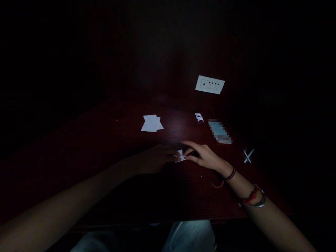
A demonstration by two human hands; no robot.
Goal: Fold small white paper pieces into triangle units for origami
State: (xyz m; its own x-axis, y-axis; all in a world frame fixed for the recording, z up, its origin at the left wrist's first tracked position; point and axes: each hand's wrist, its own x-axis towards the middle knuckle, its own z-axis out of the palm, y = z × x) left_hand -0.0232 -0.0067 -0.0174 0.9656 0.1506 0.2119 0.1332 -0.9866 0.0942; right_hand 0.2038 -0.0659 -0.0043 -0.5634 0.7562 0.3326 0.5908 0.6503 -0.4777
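Note:
A small white piece of folded paper lies on the dark red tabletop between my two hands. My left hand, in shadow and with a ring on one finger, holds the paper's left side down with its fingertips. From the right, my right hand pinches the paper's right edge between thumb and a finger, its index finger raised and extended. Cord bracelets circle the right wrist and forearm. The exact folds are too small and dim to make out.
Beyond my hands lies a stack of white paper sheets. Small folded paper pieces sit back right, near a phone. Crossed white paper strips lie far right. A wall socket is behind the table.

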